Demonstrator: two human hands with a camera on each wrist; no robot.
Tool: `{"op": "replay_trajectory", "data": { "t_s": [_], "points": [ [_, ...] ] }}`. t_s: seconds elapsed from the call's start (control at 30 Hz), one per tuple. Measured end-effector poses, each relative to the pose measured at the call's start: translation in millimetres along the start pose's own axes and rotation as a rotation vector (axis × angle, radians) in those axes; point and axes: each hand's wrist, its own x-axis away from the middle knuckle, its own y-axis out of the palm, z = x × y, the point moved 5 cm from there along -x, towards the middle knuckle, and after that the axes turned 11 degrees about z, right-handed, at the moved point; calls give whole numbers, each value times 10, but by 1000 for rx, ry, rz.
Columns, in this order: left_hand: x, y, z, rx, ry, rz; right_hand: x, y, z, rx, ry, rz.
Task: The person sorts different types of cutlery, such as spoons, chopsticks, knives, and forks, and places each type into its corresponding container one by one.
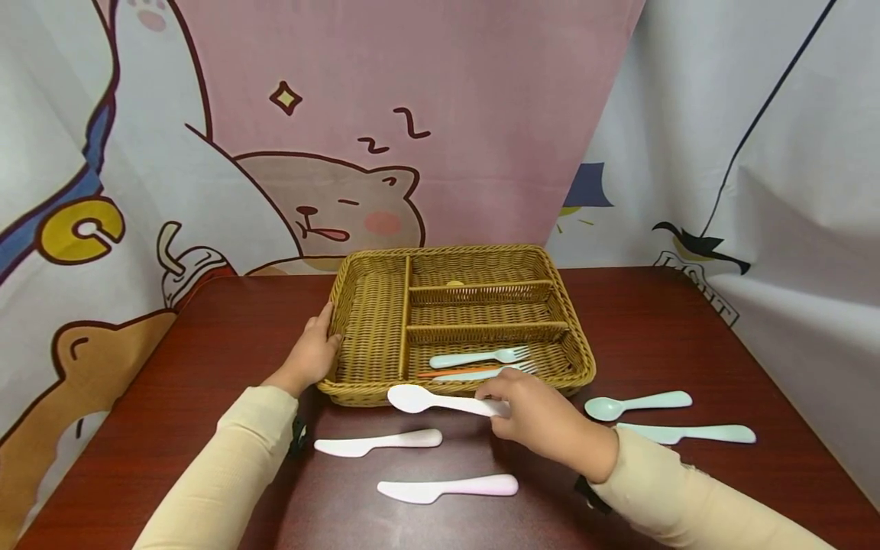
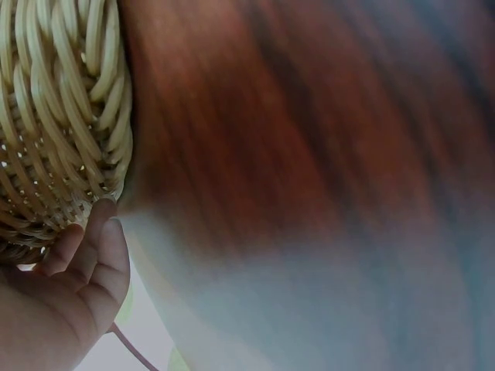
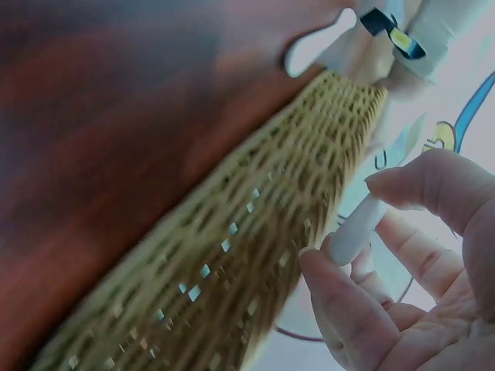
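A white spoon is pinched by its handle between the thumb and fingers of my right hand, just over the front rim of a wicker basket. The right wrist view shows the spoon's handle end between the fingertips. My left hand grips the basket's left side, thumb at the rim; in the left wrist view its fingers lie against the woven wall. In the front compartment lie a pale green fork, a second fork partly hidden, and a thin orange piece.
Two pale knives, one whitish and one pinkish, lie before the basket on the dark red table. To the right are a mint spoon and a mint knife. A printed curtain hangs behind.
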Motion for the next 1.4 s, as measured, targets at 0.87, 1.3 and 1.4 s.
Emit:
{"op": "replay_trajectory", "data": {
  "t_s": [0.87,1.3,1.4],
  "points": [
    [20,-1,14,2,-8,-5,-314,-473,446,75,179,91],
    [30,1,18,6,-5,-5,-505,-622,710,117,184,121],
    [24,2,16,2,7,4,-559,-641,785,126,191,121]
  ]
}}
